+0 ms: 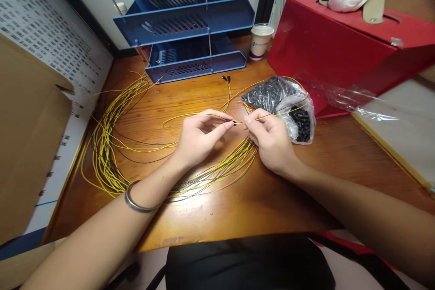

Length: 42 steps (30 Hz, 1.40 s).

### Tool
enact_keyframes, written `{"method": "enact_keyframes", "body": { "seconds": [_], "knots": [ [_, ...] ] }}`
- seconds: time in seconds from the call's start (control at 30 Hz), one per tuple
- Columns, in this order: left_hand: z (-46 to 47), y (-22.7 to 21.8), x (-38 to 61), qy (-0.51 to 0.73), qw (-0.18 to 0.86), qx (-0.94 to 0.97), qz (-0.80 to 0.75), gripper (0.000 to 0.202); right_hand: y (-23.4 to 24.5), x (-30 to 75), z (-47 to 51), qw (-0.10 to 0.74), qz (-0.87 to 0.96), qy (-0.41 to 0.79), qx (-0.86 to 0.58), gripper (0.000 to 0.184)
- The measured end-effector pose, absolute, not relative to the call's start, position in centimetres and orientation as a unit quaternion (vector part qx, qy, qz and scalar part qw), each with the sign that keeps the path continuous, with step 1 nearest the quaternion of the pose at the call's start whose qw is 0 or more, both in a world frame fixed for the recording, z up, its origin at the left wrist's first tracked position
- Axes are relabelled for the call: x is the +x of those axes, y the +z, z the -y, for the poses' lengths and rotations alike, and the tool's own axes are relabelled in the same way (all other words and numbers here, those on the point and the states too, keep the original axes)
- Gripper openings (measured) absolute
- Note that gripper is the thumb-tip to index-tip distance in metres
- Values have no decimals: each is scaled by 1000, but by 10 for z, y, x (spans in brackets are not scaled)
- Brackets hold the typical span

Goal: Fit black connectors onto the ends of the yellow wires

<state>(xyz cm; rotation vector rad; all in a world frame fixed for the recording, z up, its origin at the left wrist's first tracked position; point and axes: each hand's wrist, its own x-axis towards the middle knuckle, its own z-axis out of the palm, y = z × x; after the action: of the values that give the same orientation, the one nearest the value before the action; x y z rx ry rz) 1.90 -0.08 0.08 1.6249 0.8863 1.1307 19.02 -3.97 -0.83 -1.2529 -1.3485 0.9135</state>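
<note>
Over the middle of the desk, my left hand (203,136) pinches a small black connector (234,122) between thumb and fingers. My right hand (268,138), just to its right, is closed on a thin yellow wire (282,113) that runs into the connector. The wire loops back over the plastic bag. Beneath and left of my hands lies a large coil of yellow and black wires (108,154). Two wire ends with black connectors (226,79) rest behind my hands. A clear plastic bag of small black parts (272,93) sits right behind my right hand.
Blue stacked trays (190,20) stand at the back, beside a paper cup (261,41). A red box (326,45) with a tissue on top occupies the back right. Cardboard (30,140) stands at the left. The wooden desk's (217,224) front edge is near me.
</note>
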Motion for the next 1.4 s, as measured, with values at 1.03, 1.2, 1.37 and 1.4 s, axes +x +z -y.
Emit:
{"method": "enact_keyframes", "body": {
  "seconds": [1.03,1.2,1.37,1.4],
  "knots": [
    [1,3,20,473,476,650,-356,22,-1,188,43,520,552,390,-522,24],
    [1,1,20,470,476,656,-351,23,-2,186,43,492,572,393,-525,26],
    [1,0,20,474,469,655,-356,22,-3,187,42,485,582,383,-529,30],
    [1,-1,20,474,468,655,-356,22,-3,187,42,488,583,379,-527,31]
  ]
}}
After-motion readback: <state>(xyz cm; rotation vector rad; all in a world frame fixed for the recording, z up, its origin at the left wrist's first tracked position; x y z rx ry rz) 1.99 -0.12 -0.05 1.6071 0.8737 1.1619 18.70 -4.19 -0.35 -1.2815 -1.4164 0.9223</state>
